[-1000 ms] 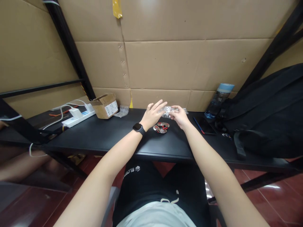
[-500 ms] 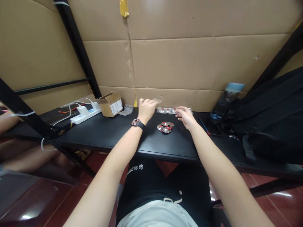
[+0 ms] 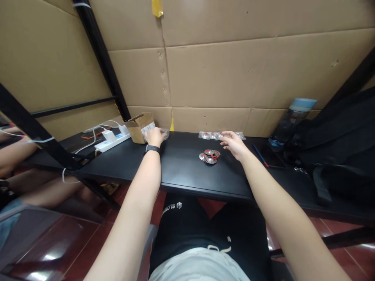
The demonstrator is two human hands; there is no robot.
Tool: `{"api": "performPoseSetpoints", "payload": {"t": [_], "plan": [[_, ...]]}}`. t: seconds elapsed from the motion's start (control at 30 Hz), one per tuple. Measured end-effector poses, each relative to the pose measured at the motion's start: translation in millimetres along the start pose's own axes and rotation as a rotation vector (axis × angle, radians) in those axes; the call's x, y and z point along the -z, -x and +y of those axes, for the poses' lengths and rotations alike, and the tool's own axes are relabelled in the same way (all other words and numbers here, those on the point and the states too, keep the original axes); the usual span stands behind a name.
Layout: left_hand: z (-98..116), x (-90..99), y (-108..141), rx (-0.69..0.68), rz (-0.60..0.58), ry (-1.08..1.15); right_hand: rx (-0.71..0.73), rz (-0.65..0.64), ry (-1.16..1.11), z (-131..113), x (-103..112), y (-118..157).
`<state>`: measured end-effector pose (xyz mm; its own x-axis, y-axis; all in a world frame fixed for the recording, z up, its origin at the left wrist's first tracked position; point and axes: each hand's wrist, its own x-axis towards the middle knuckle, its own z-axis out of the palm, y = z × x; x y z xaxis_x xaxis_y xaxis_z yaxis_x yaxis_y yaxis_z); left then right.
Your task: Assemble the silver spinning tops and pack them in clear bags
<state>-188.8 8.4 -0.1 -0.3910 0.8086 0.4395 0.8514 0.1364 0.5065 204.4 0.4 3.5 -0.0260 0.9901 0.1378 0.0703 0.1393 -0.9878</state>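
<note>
My left hand [image 3: 154,136] is at the far left of the table, with its curled fingers on a clear plastic bag [image 3: 166,134] beside the small cardboard box [image 3: 137,132]. Its fingertips are partly hidden. My right hand [image 3: 233,143] hovers with loosely bent, parted fingers and nothing visible in them. Its fingertips are at a row of clear-wrapped round discs [image 3: 206,136] along the back of the table. Between my arms lies a small heap of shiny round discs with red marks [image 3: 210,156].
On the left are a white power strip [image 3: 113,143] with plugs and cables, and black frame posts. At right stand a blue-capped bottle [image 3: 293,121] and a black bag [image 3: 345,144], with a blue-and-red pen [image 3: 260,155] nearby. Another person's arm [image 3: 20,154] shows at far left.
My left hand has moved left from the middle of the table to the plastic bag beside the box. My right hand stays by the wrapped row. The view has shifted slightly.
</note>
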Motion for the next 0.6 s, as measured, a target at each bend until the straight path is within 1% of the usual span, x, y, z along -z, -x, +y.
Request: {"api": "performPoseSetpoints", "payload": {"t": [0.03,0.1,0.2,0.3,0.37,0.5,0.6], "plan": [[-1,-2.9,0,0.010,-0.034,0.017,0.004,-0.002,0.002,0,0,0],[-3,-6.3,-2,0.020,-0.061,0.034,0.013,-0.011,0.005,-1,0,1],[-8,-7.6,-4,0.057,-0.098,-0.007,0.023,-0.056,0.009,-4,-1,4],[-9,-9.1,-5,0.097,-0.190,-0.060,0.024,-0.091,0.023,-5,-1,7],[-9,-11.0,-6,0.091,-0.219,-0.082,0.025,-0.094,0.035,-6,-2,8],[-9,-14.4,-8,0.059,-0.228,-0.102,0.031,-0.098,0.041,-7,-2,9],[-9,-13.2,-8,0.040,-0.261,-0.118,0.042,-0.096,0.043,-7,-1,9]]}}
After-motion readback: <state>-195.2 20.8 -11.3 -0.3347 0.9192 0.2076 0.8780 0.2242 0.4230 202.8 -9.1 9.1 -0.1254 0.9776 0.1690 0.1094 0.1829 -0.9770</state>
